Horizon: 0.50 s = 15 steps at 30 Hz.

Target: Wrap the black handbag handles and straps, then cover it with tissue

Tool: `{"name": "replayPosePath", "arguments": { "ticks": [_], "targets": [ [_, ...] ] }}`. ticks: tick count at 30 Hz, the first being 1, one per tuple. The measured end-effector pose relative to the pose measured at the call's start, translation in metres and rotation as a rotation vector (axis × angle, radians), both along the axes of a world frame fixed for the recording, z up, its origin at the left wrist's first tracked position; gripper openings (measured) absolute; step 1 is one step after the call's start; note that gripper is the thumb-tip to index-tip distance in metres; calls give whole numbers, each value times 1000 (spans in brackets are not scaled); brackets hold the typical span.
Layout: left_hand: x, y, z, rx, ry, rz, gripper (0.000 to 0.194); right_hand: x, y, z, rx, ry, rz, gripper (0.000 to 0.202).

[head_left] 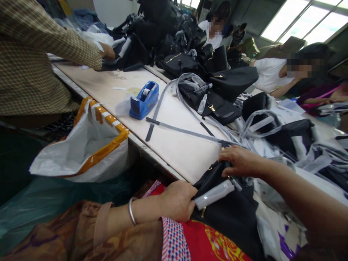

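Note:
A black bag (231,214) with gold fittings lies tilted against the table's near edge, over my lap. My left hand (179,199), with a bangle on the wrist, is closed on the bag's left edge; its fingertips are partly hidden. Bent over the bag's top, my right hand (240,161) grips it near a gold fitting. Between the two hands, a white wrapping (214,194) covers a strip on the bag, perhaps its handle. A long strap in clear plastic (187,135) with black ends stretches across the table just beyond my right hand.
A blue tape dispenser (144,100) stands on the pale table (185,159). An open white sack (100,170) edged with orange tape hangs at the table's left side. More black bags (223,105) are heaped behind. A person in a checked sleeve (78,47) works at left; others sit opposite.

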State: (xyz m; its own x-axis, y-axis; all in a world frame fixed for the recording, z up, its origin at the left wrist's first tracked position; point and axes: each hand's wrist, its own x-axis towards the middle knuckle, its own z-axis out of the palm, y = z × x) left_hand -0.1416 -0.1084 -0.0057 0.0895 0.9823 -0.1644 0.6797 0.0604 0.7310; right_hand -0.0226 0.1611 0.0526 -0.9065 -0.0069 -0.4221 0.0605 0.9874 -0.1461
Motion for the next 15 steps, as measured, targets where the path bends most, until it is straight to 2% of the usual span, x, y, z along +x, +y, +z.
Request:
{"name": "replayPosePath", "arguments": {
  "ticks": [6,11,13,15],
  "targets": [
    [-2,3,-3,5,25,-39,16,5,3,-7,-84,86,66,32],
    [-2,6,-3,-15,41,-47,18,15,13,-9,-158,111,46,23],
    [-3,7,-2,-64,51,-16,21,13,17,-15,-167,112,36,24],
    [-5,8,-1,-134,29,39,26,7,19,-27,-137,103,19,26]
  ]
}}
